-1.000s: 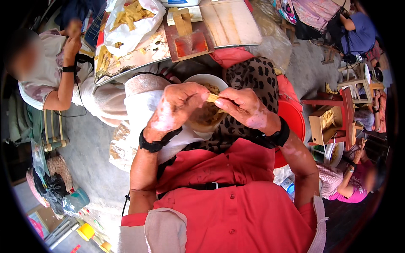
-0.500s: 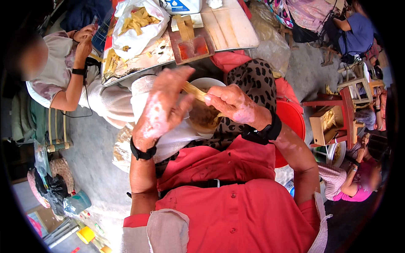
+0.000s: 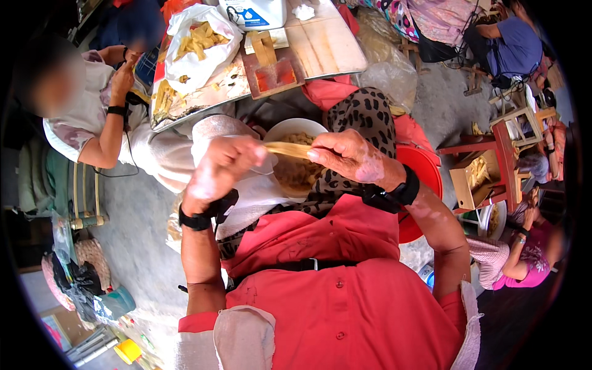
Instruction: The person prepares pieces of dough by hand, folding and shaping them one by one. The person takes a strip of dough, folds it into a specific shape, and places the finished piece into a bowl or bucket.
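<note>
Clear of the table (image 3: 327, 49) edge, over a bowl (image 3: 283, 129), a yellow strip (image 3: 288, 150) ran left to right, pinched by the right hand (image 3: 350, 155); the left hand's (image 3: 223, 163) blurred grip was unclear.

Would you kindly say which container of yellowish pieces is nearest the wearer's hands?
The white bowl below the left hand and right hand; the white bag is on the table, the wooden box and other bowl far right.
</note>
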### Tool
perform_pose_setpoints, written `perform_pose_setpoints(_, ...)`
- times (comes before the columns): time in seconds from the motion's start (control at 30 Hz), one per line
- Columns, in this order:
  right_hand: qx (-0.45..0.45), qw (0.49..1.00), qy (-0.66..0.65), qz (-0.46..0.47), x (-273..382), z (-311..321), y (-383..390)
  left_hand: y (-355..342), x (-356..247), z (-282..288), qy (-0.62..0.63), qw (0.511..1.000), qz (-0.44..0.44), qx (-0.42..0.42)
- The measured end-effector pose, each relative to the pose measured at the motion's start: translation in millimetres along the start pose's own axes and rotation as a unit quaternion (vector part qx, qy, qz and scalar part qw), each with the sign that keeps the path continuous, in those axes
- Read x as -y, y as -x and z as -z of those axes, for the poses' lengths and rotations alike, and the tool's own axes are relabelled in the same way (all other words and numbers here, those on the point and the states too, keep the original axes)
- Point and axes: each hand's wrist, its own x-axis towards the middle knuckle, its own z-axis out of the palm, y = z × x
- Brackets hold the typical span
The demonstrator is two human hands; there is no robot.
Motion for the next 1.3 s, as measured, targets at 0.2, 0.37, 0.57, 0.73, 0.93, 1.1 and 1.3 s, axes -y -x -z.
perform_pose_setpoints(0.2, -0.117, 0.990, -0.073, -0.021, 28.9, -14.1, -20.5, -9.6, -2.9, -10.7, 0.509, 0.860, -0.001, -0.045)
perform_pose_setpoints(0.37, -0.189, 0.977, -0.101, -0.006, 4.9, -27.8, -22.9, -29.4, -9.6, -39.0, 0.355, 0.925, -0.025, -0.133)
perform_pose_setpoints(0.57, -0.149, 0.933, -0.292, -0.150, -10.2, -25.3, -4.7, -45.7, 8.6, -61.7, -0.070, 0.976, -0.188, -0.086)
perform_pose_setpoints(0.73, -0.200, 0.876, -0.383, -0.216, -18.5, -35.8, -0.8, -50.8, 23.7, -70.1, -0.160, 0.969, -0.189, -0.021)
perform_pose_setpoints(0.93, -0.159, 0.853, -0.413, -0.277, -41.9, -44.1, 9.6, -55.7, 41.5, -78.0, -0.164, 0.969, -0.183, 0.007)
perform_pose_setpoints(1.1, -0.192, 0.837, -0.405, -0.313, -43.9, -52.0, 1.9, -55.6, 54.0, -86.0, -0.186, 0.971, -0.151, -0.020)
perform_pose_setpoints(1.3, -0.214, 0.812, -0.448, -0.308, -49.4, -51.9, 0.0, -56.4, 60.7, -85.2, -0.171, 0.957, -0.209, -0.106)
